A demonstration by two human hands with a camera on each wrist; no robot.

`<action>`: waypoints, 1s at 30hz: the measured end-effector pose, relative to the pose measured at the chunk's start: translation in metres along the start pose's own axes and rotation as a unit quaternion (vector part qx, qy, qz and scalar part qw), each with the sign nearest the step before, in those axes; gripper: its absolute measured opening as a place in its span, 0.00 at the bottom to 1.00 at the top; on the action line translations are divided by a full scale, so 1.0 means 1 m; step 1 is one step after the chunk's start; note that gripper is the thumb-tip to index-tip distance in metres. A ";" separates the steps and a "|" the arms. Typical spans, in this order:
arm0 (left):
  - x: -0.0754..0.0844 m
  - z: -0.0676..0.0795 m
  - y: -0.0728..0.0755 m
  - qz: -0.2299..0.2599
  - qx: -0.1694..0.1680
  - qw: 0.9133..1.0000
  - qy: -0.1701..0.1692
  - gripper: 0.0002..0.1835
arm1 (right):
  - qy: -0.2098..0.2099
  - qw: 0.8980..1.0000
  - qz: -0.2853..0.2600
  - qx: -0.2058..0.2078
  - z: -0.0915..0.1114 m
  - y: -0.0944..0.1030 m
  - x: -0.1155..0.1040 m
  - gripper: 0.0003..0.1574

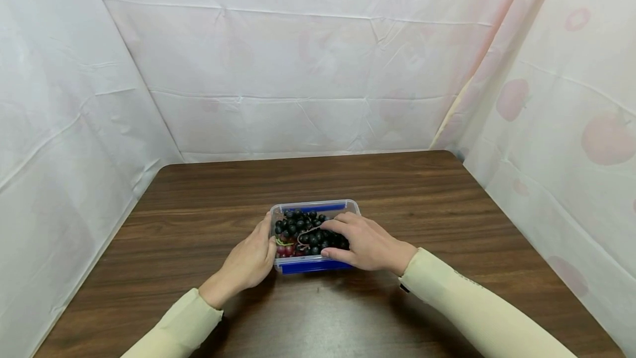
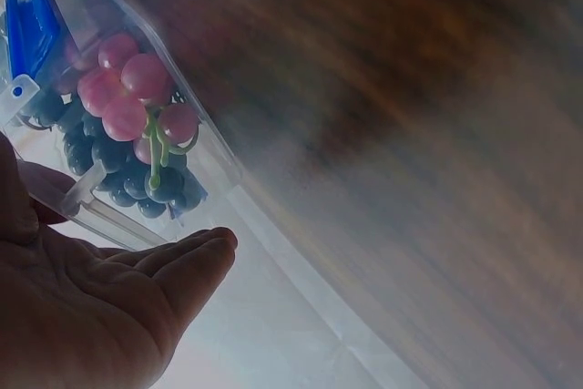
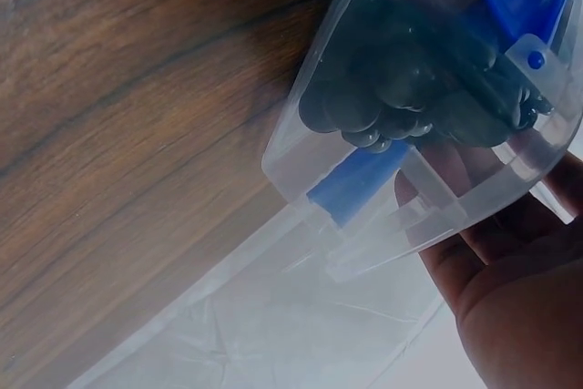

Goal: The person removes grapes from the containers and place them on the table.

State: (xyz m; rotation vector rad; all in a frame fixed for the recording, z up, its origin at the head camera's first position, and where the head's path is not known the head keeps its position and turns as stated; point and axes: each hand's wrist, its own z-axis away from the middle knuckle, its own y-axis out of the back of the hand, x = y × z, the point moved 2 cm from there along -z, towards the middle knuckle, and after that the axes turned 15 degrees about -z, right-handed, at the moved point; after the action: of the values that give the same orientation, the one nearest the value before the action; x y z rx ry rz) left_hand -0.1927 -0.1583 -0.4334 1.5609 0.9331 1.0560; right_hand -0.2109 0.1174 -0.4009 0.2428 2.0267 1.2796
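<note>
A clear plastic container (image 1: 284,207) with blue latches (image 1: 313,266) sits without a lid on the table. Inside lie dark artificial-looking grapes (image 1: 294,224) and a smaller pinkish-red bunch (image 1: 285,250) with a green stem at the near left. My left hand (image 1: 252,254) rests along the container's left side, fingers extended. My right hand (image 1: 370,242) reaches over the right wall, its fingers and thumb spread over the dark grapes and touching them. In the right wrist view, fingertips (image 3: 414,190) show through the clear wall beside the grapes.
The container stands near the middle of a dark wood-grain table (image 1: 208,192). Pale curtains hang around its back and sides; the right curtain (image 1: 561,126) has a faded red fruit print.
</note>
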 end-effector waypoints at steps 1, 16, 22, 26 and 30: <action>0.000 0.000 0.000 0.000 0.001 1.000 0.000 0.35 | -0.003 1.000 0.001 -0.001 0.000 0.000 0.000 0.38; 0.001 0.000 0.000 0.000 -0.002 1.000 0.003 0.35 | -0.039 0.999 -0.004 -0.030 -0.003 -0.003 0.000 0.39; 0.001 0.000 0.001 -0.001 0.001 1.000 0.002 0.35 | -0.062 0.997 -0.017 -0.045 -0.006 -0.005 -0.001 0.41; 0.002 0.000 0.001 -0.001 0.001 1.000 0.000 0.35 | -0.075 0.996 -0.020 -0.052 -0.008 -0.006 -0.001 0.42; 0.002 0.000 0.002 -0.002 0.001 1.000 0.001 0.35 | -0.084 0.995 -0.025 -0.054 -0.011 -0.007 -0.003 0.43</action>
State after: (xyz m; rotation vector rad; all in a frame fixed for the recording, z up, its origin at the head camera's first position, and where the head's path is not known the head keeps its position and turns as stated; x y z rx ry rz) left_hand -0.1921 -0.1567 -0.4316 1.5587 0.9374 1.0537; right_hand -0.2142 0.1047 -0.4027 0.2395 1.8051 1.2900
